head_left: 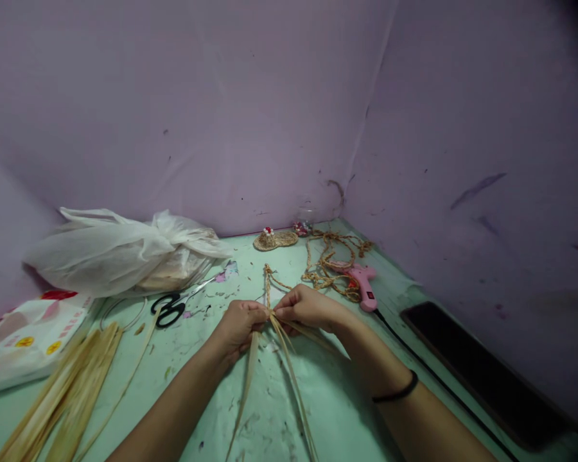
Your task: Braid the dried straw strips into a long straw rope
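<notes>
My left hand [243, 326] and my right hand [311, 310] meet at the middle of the table, each pinching dried straw strands. Between my fingertips is the lower end of a short straw braid [268, 289], which runs away from me. Loose straw strands [289, 372] fan out below my hands toward me, in separate bunches. A thin length of braid leads off from the top of the short braid to the right, toward a tangled heap of braided cord [334, 256]. Parts of the strands are hidden behind my fingers.
A pink glue gun [363, 285] with a black cord lies right, near a dark flat slab [481, 378]. A small woven slipper [275, 240] and bead jar [303, 224] sit at the back. Left are scissors [171, 309], a white plastic bag [125, 253] and straw leaves [72, 391].
</notes>
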Available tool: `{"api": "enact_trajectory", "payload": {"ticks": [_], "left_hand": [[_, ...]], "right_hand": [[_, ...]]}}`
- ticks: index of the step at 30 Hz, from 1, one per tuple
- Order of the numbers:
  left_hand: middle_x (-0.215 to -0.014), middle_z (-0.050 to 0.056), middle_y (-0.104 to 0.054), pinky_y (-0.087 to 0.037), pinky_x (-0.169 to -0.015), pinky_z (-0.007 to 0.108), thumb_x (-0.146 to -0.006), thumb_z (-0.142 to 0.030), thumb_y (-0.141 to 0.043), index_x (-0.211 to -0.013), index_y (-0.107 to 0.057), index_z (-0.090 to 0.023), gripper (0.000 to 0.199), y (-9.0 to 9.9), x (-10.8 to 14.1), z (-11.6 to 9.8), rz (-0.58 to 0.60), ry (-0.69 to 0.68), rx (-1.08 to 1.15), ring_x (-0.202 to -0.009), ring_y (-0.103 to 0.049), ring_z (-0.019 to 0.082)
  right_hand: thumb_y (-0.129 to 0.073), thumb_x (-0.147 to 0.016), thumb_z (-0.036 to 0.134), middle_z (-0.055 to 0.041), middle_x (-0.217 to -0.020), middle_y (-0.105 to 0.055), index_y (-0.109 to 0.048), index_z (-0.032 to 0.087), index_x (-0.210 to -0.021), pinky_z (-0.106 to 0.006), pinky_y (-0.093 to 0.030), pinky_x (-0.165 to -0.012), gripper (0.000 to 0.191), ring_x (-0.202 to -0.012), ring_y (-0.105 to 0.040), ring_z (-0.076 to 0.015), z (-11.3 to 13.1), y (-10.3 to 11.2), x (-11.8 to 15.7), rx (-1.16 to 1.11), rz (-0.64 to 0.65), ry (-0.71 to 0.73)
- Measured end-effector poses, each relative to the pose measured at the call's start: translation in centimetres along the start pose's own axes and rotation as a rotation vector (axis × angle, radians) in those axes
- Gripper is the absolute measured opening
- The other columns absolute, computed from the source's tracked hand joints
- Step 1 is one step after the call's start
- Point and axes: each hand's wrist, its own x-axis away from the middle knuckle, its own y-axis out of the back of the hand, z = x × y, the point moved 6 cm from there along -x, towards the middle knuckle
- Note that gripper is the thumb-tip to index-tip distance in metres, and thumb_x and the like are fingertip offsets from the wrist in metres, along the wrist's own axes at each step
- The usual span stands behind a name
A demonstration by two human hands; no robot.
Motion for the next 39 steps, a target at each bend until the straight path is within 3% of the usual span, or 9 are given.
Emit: {"api": "enact_trajectory", "payload": {"ticks": [7, 15, 17, 19, 22, 24, 32, 36, 39], "left_hand": [[-0.037, -0.01, -0.026, -0.006, -0.028, 0.018, -0.056, -0.03, -0.058, -0.053, -0.045, -0.016, 0.02, 0.0, -0.1, 0.1, 0.009, 0.001, -0.005, -0.027, -0.015, 0.001], [-0.034, -0.009, -0.029, -0.007, -0.033, 0.018, -0.054, -0.029, -0.057, -0.047, -0.044, -0.015, 0.02, -0.2, -0.1, 0.0, -0.049, -0.014, -0.083, -0.028, -0.017, 0.001], [-0.033, -0.008, -0.03, -0.008, -0.035, 0.018, -0.053, -0.026, -0.055, -0.045, -0.044, -0.015, 0.018, -0.1, -0.2, 0.0, -0.075, -0.031, -0.095, -0.029, -0.018, 0.001], [-0.033, -0.007, -0.03, -0.01, -0.037, 0.019, -0.052, -0.023, -0.054, -0.043, -0.045, -0.014, 0.015, 0.1, -0.3, 0.0, -0.083, -0.067, -0.09, -0.032, -0.019, 0.001], [-0.035, -0.006, -0.034, -0.013, -0.039, 0.019, -0.05, -0.021, -0.053, -0.042, -0.048, -0.013, 0.012, 0.4, -0.6, 0.0, -0.081, -0.129, -0.081, -0.035, -0.024, 0.002], [-0.035, -0.005, -0.036, -0.014, -0.04, 0.019, -0.05, -0.021, -0.054, -0.043, -0.049, -0.012, 0.012, 0.6, -0.8, 0.0, -0.07, -0.139, -0.086, -0.036, -0.025, 0.003], [-0.036, -0.006, -0.035, -0.015, -0.04, 0.018, -0.053, -0.025, -0.057, -0.044, -0.049, -0.012, 0.018, 0.7, -0.6, -0.2, -0.079, -0.171, -0.075, -0.036, -0.024, 0.003], [-0.036, -0.005, -0.037, -0.019, -0.039, 0.018, -0.053, -0.028, -0.06, -0.049, -0.053, -0.011, 0.019, 0.6, -0.4, -0.2, -0.076, -0.157, -0.014, -0.036, -0.027, 0.004], [-0.04, -0.002, -0.045, -0.023, -0.041, 0.019, -0.054, -0.03, -0.061, -0.052, -0.056, -0.011, 0.02, 0.7, -0.6, 0.0, -0.05, -0.188, 0.006, -0.039, -0.034, 0.005]], "right_hand": [[-0.055, -0.064, 0.019, 0.0027, -0.042, -0.051, -0.06, 0.012, -0.053, -0.017, -0.034, -0.042, 0.014, -0.039, -0.042, -0.0058, 0.1, -0.2, -0.2, 0.074, 0.026, 0.072], [-0.053, -0.053, 0.015, 0.0003, -0.041, -0.049, -0.064, 0.013, -0.052, -0.02, -0.026, -0.04, 0.011, -0.041, -0.04, -0.0079, 1.1, 0.8, -0.3, 0.479, -0.301, 0.057], [-0.052, -0.053, 0.015, 0.0, -0.042, -0.049, -0.065, 0.012, -0.054, -0.02, -0.026, -0.041, 0.014, -0.042, -0.041, -0.0084, 1.5, 0.7, -0.1, 0.522, -0.302, 0.074], [-0.049, -0.055, 0.015, 0.0004, -0.044, -0.051, -0.065, 0.012, -0.056, -0.019, -0.027, -0.042, 0.016, -0.044, -0.043, -0.0084, 1.7, 0.2, 0.0, 0.511, -0.217, 0.118], [-0.044, -0.057, 0.012, 0.0017, -0.048, -0.053, -0.065, 0.012, -0.058, -0.018, -0.032, -0.045, 0.02, -0.047, -0.046, -0.0087, 1.7, -0.7, 0.2, 0.395, 0.005, 0.169], [-0.043, -0.058, 0.011, 0.0016, -0.051, -0.056, -0.064, 0.012, -0.061, -0.018, -0.037, -0.048, 0.021, -0.049, -0.05, -0.0094, 1.5, -1.0, 0.2, 0.278, 0.077, 0.167], [-0.055, -0.061, 0.01, 0.0022, -0.045, -0.051, -0.057, 0.011, -0.055, -0.019, -0.039, -0.045, 0.006, -0.041, -0.045, -0.0066, -0.4, -0.7, -1.0, -0.038, -0.151, -0.021], [-0.056, -0.064, 0.007, 0.0033, -0.048, -0.051, -0.05, 0.013, -0.06, -0.022, -0.045, -0.051, 0.009, -0.045, -0.05, -0.0076, -0.5, -1.6, -0.7, -0.35, -0.114, -0.092], [-0.053, -0.069, 0.008, 0.0009, -0.053, -0.053, -0.048, 0.013, -0.067, -0.026, -0.048, -0.053, 0.007, -0.048, -0.054, -0.0102, -0.2, -2.7, -0.4, -0.506, 0.018, -0.119]]}}
